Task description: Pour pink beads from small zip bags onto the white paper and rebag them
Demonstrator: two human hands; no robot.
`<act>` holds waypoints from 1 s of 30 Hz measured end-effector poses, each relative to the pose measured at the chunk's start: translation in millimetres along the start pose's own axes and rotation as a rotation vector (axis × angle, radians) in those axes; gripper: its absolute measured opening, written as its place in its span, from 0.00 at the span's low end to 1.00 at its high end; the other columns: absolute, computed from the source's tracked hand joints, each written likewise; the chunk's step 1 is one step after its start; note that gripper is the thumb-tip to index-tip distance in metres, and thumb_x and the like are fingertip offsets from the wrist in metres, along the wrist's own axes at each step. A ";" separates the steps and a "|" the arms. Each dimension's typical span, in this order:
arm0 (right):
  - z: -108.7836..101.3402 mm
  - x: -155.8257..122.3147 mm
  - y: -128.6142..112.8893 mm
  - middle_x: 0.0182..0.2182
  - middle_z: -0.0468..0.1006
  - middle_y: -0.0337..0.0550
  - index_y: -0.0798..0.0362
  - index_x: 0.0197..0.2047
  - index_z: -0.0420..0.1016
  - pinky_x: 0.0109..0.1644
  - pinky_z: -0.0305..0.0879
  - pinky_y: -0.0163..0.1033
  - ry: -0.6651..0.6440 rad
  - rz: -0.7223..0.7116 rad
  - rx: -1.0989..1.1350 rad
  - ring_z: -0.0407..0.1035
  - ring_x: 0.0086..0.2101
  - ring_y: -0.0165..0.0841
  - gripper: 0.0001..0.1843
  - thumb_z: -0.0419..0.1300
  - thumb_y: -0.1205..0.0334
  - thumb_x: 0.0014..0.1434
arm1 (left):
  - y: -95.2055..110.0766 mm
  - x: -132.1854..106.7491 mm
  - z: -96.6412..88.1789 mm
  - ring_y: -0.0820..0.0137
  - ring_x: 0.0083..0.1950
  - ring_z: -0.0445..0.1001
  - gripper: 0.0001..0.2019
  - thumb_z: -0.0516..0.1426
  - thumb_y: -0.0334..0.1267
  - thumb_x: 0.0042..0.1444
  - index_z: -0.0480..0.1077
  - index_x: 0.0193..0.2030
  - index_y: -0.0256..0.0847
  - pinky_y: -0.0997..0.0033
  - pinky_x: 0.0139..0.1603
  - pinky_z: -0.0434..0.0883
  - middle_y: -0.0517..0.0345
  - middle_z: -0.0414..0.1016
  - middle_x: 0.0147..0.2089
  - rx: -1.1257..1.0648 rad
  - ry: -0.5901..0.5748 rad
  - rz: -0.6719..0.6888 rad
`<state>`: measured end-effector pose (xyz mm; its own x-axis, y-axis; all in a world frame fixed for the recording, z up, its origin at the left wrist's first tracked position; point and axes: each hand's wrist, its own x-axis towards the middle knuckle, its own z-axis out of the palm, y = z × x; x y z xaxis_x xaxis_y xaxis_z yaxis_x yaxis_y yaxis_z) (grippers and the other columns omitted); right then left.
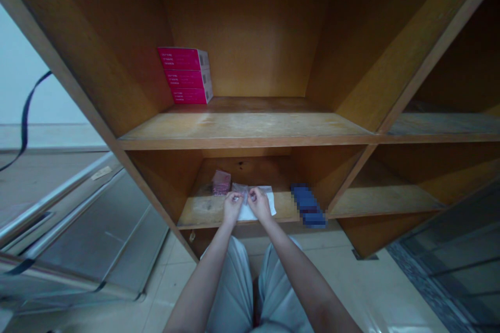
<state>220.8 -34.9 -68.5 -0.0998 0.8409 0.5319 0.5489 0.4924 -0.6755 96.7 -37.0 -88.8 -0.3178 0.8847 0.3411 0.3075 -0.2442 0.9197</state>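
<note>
Partly hidden: small translucent packet (245,195) pinched, narrow grip, left hand (233,207), right hand (260,204).

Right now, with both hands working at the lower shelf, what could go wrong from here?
The clear piece looks pinched between the left hand and the right hand; being small, it could slip. The white paper lies near the front of the lower shelf and might slide off. The blue packs sit close to that edge, so a stray elbow could knock them down.
</note>
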 end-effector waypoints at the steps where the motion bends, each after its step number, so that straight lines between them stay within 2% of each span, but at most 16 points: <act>1: -0.7 0.1 -0.7 0.29 0.70 0.40 0.53 0.33 0.66 0.37 0.57 0.34 -0.020 -0.015 -0.005 0.63 0.30 0.30 0.06 0.50 0.67 0.50 | 0.7 -0.1 -0.1 0.68 0.36 0.68 0.03 0.54 0.33 0.43 0.69 0.23 0.38 0.67 0.41 0.63 0.57 0.69 0.28 -0.003 -0.001 0.000; 9: 1.5 0.1 5.2 0.32 0.72 0.44 0.52 0.35 0.73 0.41 0.57 0.37 -0.043 -0.015 -0.008 0.64 0.35 0.33 0.13 0.50 0.72 0.50 | 3.8 0.1 -0.1 0.68 0.35 0.68 0.03 0.55 0.32 0.42 0.69 0.22 0.38 0.68 0.40 0.63 0.57 0.69 0.28 -0.018 -0.001 0.005; 16: 0.4 -0.8 -1.3 0.34 0.74 0.44 0.52 0.39 0.73 0.43 0.58 0.38 -0.045 -0.009 0.017 0.66 0.36 0.33 0.12 0.51 0.66 0.53 | 4.4 1.1 0.0 0.68 0.35 0.68 0.03 0.56 0.34 0.41 0.69 0.22 0.38 0.67 0.41 0.63 0.57 0.69 0.27 -0.046 -0.007 -0.008; 18: 0.9 0.0 0.2 0.34 0.75 0.44 0.52 0.38 0.74 0.43 0.59 0.38 -0.041 0.004 0.071 0.66 0.36 0.33 0.11 0.52 0.65 0.53 | 4.3 0.5 -0.3 0.68 0.35 0.68 0.03 0.55 0.34 0.42 0.69 0.24 0.38 0.67 0.41 0.63 0.57 0.69 0.28 -0.062 -0.003 -0.021; 23: 5.5 2.9 12.7 0.32 0.75 0.45 0.54 0.35 0.74 0.38 0.63 0.37 0.053 0.149 0.255 0.67 0.32 0.32 0.11 0.51 0.66 0.51 | 2.1 -0.1 -2.6 0.69 0.36 0.69 0.07 0.51 0.35 0.47 0.67 0.32 0.38 0.69 0.40 0.65 0.55 0.71 0.32 -0.134 0.033 -0.084; 30: 10.3 9.7 19.3 0.33 0.76 0.44 0.52 0.33 0.75 0.42 0.62 0.39 0.028 0.139 0.353 0.68 0.36 0.33 0.11 0.52 0.67 0.51 | -5.8 0.6 -5.5 0.70 0.36 0.69 0.09 0.50 0.34 0.46 0.66 0.36 0.39 0.70 0.37 0.66 0.56 0.71 0.35 -0.221 0.070 -0.168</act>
<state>222.0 -14.9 -81.7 -0.0187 0.9011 0.4333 0.2359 0.4251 -0.8739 89.8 -37.3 -92.8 -0.4110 0.8924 0.1862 0.0447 -0.1842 0.9819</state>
